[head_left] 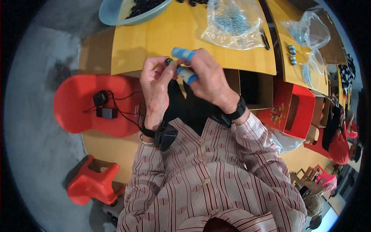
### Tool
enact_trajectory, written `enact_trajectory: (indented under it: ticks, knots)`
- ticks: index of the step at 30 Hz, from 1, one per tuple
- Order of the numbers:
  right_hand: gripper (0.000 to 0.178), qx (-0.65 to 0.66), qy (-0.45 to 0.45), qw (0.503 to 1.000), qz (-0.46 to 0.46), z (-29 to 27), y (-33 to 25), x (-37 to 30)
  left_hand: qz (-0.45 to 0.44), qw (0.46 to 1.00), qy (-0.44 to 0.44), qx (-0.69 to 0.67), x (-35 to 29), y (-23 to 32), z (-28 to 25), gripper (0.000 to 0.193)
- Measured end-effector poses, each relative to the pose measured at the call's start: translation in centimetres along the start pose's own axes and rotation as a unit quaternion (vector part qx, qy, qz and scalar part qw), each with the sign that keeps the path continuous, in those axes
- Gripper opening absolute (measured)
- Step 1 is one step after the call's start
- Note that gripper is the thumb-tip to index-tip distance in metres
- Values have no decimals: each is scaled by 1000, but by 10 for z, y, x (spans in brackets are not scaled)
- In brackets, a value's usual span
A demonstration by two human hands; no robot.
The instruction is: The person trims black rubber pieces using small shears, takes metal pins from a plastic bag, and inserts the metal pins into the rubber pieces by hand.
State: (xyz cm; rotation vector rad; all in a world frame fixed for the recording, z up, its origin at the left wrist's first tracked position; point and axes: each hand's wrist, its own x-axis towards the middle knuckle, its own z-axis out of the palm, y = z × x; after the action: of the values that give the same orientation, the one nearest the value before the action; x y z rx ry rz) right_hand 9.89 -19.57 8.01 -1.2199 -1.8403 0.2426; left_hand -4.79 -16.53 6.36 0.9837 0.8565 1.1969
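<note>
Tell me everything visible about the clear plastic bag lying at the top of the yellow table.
The clear plastic bag is thin, crinkled and glossy, lying slumped on the yellow table near its far edge. It holds a heap of small grey, metallic-looking pieces, too small to identify. Its mouth seems loose rather than tied. A dark pen-like object lies at its right edge. Neither hand touches it.

Blue-taped fingers, yellow table, red stool, pink-and-maroon striped sleeve, light-blue bowl.

Striped pink-white sleeves, black wristbands, blue-taped fingers.
</note>
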Motion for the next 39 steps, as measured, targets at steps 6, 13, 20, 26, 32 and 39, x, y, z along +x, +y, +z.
enact_trajectory:
  ticks: [6,13,20,26,32,39]
  knots:
    - [37,179,4,975,131,-8,-3,-14,-28,996,-29,-74,-9,16,2,18]
    - [36,310,20,935,170,-13,-16,-15,-32,992,-65,-103,-20,20,4,19]
    - [35,174,33,980,94,-20,-17,-23,-41,990,-78,-107,-30,21,12,19]
    - [36,221,30,966,134,-30,-20,-33,-42,991,-99,-74,-36,21,8,19]
    - [35,190,-2,973,134,-56,-30,-21,-77,985,-156,4,-42,32,6,20]
    - [33,65,-61,996,19,-64,-30,-10,-66,984,-165,19,-43,30,5,21]
